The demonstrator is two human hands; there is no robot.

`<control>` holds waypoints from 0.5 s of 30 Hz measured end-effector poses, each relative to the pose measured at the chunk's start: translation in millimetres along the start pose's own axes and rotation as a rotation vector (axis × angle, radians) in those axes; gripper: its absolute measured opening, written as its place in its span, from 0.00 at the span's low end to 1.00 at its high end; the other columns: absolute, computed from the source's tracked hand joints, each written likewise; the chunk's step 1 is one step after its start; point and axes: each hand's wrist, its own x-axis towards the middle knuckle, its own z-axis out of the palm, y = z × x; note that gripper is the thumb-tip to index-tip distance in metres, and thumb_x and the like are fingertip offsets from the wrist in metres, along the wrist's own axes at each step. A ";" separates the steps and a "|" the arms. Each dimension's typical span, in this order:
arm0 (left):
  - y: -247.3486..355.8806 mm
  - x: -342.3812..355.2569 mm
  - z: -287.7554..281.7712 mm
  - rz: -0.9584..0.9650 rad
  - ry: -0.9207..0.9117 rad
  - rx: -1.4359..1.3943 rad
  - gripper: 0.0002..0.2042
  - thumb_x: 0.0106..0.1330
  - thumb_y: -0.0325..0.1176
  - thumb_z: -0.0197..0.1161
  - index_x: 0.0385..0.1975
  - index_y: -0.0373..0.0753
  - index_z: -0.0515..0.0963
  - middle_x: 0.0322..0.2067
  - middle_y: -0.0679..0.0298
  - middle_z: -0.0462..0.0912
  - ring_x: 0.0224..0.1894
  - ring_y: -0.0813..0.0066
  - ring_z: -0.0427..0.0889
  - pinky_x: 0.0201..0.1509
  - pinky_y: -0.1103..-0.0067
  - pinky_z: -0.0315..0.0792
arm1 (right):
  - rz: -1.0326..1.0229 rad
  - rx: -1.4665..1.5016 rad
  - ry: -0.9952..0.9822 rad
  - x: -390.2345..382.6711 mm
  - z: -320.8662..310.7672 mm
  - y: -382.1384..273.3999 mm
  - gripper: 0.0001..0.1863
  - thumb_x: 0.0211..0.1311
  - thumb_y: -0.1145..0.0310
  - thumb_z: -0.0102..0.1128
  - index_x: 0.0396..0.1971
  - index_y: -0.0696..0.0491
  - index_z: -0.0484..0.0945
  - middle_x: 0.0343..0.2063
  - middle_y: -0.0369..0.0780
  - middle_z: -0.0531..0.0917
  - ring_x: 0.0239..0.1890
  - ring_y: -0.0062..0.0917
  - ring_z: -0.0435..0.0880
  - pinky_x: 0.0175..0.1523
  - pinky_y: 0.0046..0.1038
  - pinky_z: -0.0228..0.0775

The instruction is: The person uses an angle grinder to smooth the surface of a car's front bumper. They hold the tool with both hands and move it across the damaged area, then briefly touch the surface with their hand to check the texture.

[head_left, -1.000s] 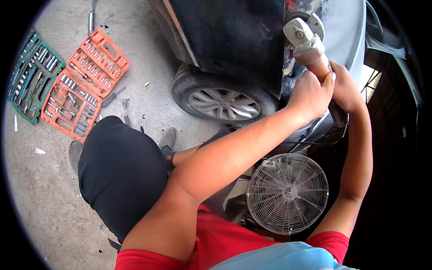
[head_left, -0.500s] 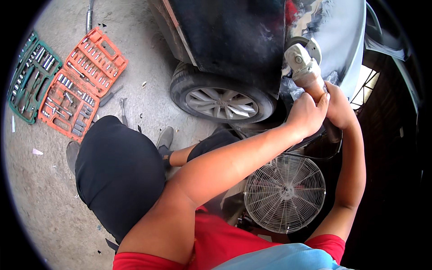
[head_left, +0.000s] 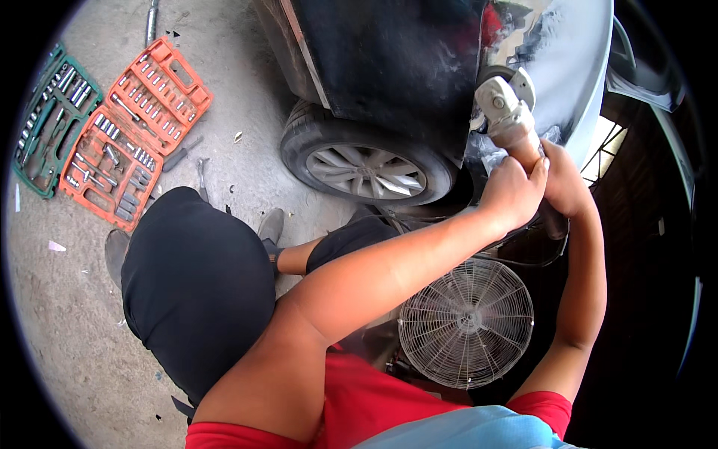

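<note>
Between the two palms, up beside the car's bodywork, sits an angle grinder [head_left: 516,126]: the left hand [head_left: 516,193] wraps its brown barrel with the thumb along it, and the right hand [head_left: 566,178] curls round the same barrel from the right, its fingers partly hidden. Just above the grip, the metal head and guard stand by the seam between a dark panel [head_left: 389,60] and a scuffed silver-grey panel [head_left: 580,56]; whether the disc touches is unclear. Left of the grip, the wheel [head_left: 366,172] carries a hub emblem too small to read. Immediately left of the knuckles, crumpled clear film [head_left: 488,155] crowds the barrel, while a black cord [head_left: 516,262] loops below the grip, above a round fan [head_left: 467,322] with a wire cage. Far left of the grip, an orange tool case [head_left: 196,91] full of sockets and a green tool case [head_left: 73,120] lie spread on the concrete floor [head_left: 82,337], and a bent dark-clad knee [head_left: 198,292] rises nearer the body.
</note>
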 end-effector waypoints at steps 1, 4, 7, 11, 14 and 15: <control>-4.0 -3.1 2.3 -0.002 0.003 -0.032 0.32 0.76 0.55 0.60 0.38 0.19 0.79 0.38 0.28 0.86 0.46 0.32 0.88 0.53 0.52 0.81 | 0.015 -0.016 -0.008 -1.7 2.4 2.7 0.29 0.51 0.58 0.75 0.48 0.65 0.82 0.36 0.49 0.89 0.41 0.28 0.87 0.52 0.36 0.79; -6.5 -2.7 0.3 0.007 0.012 -0.007 0.32 0.78 0.54 0.58 0.41 0.18 0.79 0.40 0.28 0.86 0.48 0.34 0.87 0.53 0.54 0.80 | 0.009 -0.016 0.003 0.7 3.8 5.7 0.29 0.51 0.58 0.75 0.47 0.65 0.81 0.36 0.50 0.89 0.41 0.29 0.88 0.52 0.37 0.79; 3.4 8.3 -3.5 0.068 0.040 0.008 0.32 0.79 0.53 0.58 0.40 0.19 0.81 0.39 0.30 0.86 0.49 0.35 0.88 0.53 0.56 0.80 | -0.075 0.010 0.049 7.9 -3.9 -3.6 0.28 0.53 0.59 0.74 0.47 0.66 0.81 0.35 0.49 0.89 0.39 0.25 0.86 0.50 0.36 0.79; 24.5 22.8 -18.8 0.136 0.034 0.018 0.31 0.79 0.53 0.58 0.38 0.19 0.82 0.38 0.31 0.87 0.48 0.35 0.88 0.52 0.57 0.80 | -0.086 0.029 0.073 21.5 -15.9 -21.2 0.25 0.57 0.61 0.73 0.48 0.65 0.81 0.34 0.43 0.88 0.38 0.20 0.84 0.49 0.31 0.79; 25.5 18.7 -17.3 0.105 0.005 0.027 0.32 0.79 0.53 0.58 0.41 0.18 0.81 0.41 0.30 0.86 0.51 0.35 0.87 0.54 0.57 0.79 | -0.070 0.045 0.063 14.6 -15.4 -21.1 0.25 0.56 0.61 0.73 0.48 0.64 0.81 0.35 0.44 0.88 0.38 0.21 0.84 0.49 0.31 0.79; 18.9 17.8 -14.3 0.097 0.014 0.023 0.32 0.79 0.53 0.58 0.42 0.18 0.81 0.42 0.29 0.86 0.52 0.35 0.87 0.55 0.57 0.79 | -0.070 0.058 0.057 14.1 -11.0 -18.0 0.25 0.56 0.61 0.74 0.47 0.64 0.81 0.35 0.44 0.88 0.38 0.21 0.84 0.49 0.32 0.79</control>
